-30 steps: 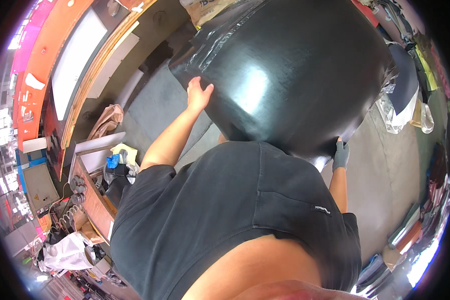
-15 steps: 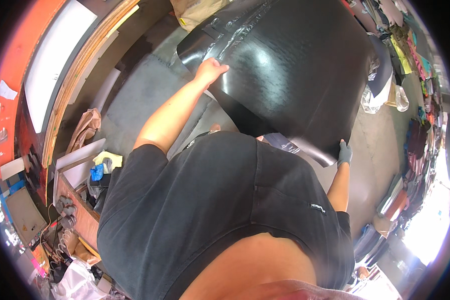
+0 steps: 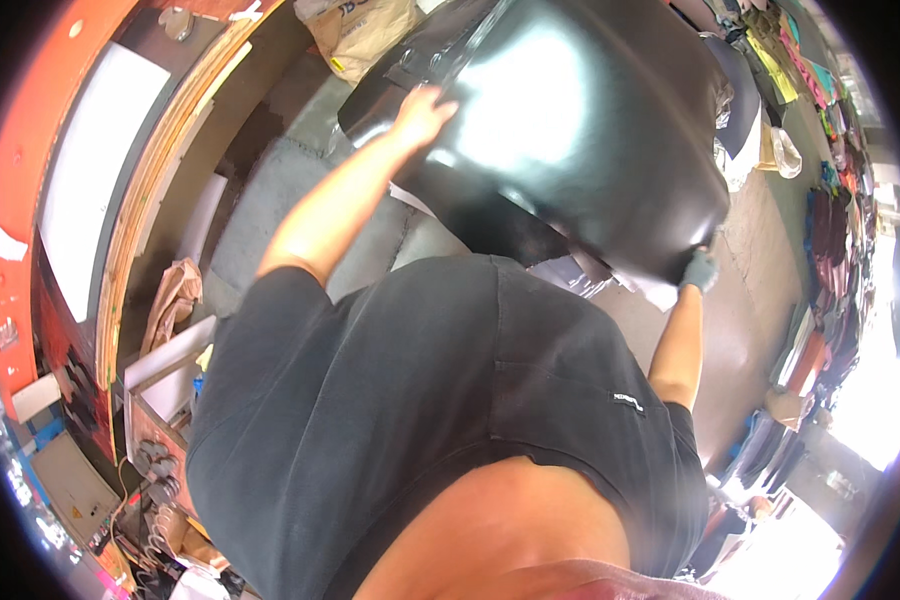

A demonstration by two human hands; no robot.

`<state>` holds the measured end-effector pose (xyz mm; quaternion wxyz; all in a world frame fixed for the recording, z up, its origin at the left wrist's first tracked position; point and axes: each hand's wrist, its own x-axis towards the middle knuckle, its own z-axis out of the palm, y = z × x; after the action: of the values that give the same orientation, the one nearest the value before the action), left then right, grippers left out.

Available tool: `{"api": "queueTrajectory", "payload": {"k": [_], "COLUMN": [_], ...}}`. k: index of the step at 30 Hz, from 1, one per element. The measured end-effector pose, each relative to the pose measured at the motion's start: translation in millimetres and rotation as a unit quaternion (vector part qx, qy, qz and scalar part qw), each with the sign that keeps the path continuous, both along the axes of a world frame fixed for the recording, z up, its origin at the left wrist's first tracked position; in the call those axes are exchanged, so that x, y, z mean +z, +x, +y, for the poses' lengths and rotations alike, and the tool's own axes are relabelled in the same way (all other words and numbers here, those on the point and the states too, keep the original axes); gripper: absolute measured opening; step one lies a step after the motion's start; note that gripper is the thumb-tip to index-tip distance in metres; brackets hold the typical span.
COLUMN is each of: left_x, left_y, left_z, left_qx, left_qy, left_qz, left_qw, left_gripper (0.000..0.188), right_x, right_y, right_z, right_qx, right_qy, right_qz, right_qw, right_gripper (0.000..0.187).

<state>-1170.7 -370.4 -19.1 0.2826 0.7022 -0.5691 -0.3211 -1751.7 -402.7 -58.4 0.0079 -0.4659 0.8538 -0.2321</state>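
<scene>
A large, glossy black leather-like sheet spreads in front of me, with a bright glare across its upper middle. My bare left hand is closed on the sheet near its left side, beside a strip of creased clear film. At the near right corner, my right hand wears a grey glove and grips the sheet's edge; its fingertips partly disappear against the dark surface. Below the lifted near edge, some pale, crumpled wrapping shows. What lies farther under the sheet is hidden.
A brown paper sack stands beyond the sheet's far left. Stacked board edges and an orange frame line the left. Folded, coloured materials are piled along the right. Grey floor shows between them.
The near right corner has risen a little with my right hand, and the sheet now bulges with a larger glare. My left hand keeps its hold. The whole view has shifted slightly.
</scene>
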Motion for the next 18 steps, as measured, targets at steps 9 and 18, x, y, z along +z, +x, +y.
{"api": "queueTrajectory", "payload": {"k": [9, 18], "left_x": [-46, 7], "left_y": [5, -13], "left_z": [-7, -1], "left_qx": [0.157, -0.026], "left_qy": [0.191, -0.034], "left_qz": [0.246, -0.020], "left_qw": [0.937, 0.999], "left_gripper": [0.067, 0.043], "right_x": [-70, -2], "right_y": [2, 75], "right_z": [14, 17], "right_qx": [0.031, -0.027], "right_qy": [0.091, 0.082], "right_qz": [-0.103, -0.018], "right_qw": [0.990, 0.996], "right_gripper": [0.046, 0.072]}}
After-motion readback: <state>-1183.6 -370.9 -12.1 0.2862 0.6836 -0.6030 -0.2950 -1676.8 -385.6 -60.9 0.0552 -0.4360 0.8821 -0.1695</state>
